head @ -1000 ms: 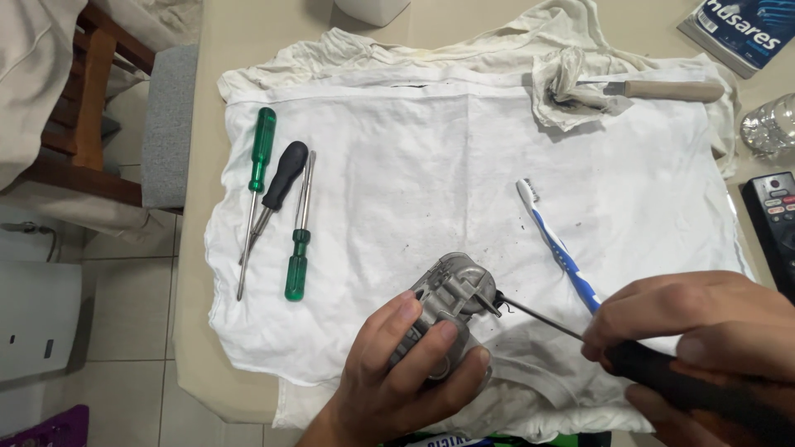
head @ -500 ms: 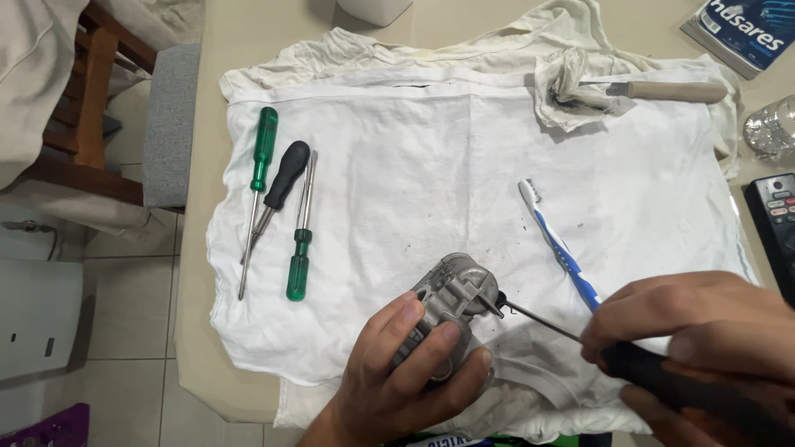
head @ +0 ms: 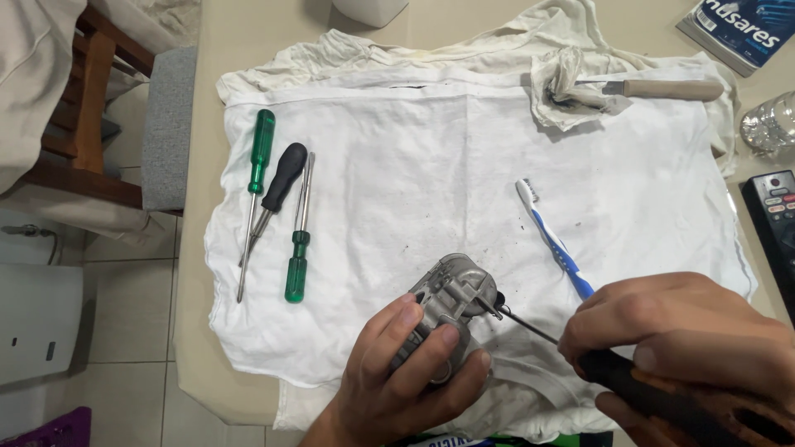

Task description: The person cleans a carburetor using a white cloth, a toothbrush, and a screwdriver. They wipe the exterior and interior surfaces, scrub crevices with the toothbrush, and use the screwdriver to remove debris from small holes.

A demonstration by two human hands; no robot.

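Observation:
My left hand (head: 406, 377) grips a small grey metal part (head: 451, 298) and holds it on a white cloth (head: 431, 165). My right hand (head: 687, 352) is closed around the dark handle of a screwdriver (head: 646, 393). Its thin shaft reaches left, and the tip touches the right side of the metal part. A blue and white toothbrush (head: 553, 240) lies on the cloth just above my right hand.
Three screwdrivers lie at the cloth's left: a long green one (head: 255, 186), a black-handled one (head: 277, 190), a short green one (head: 298, 236). A wooden-handled tool (head: 662, 88) with a dirty rag (head: 567, 91) sits at the top right. A remote control (head: 774, 219), a plastic bottle (head: 770, 124) and a chair (head: 108, 124) border the table.

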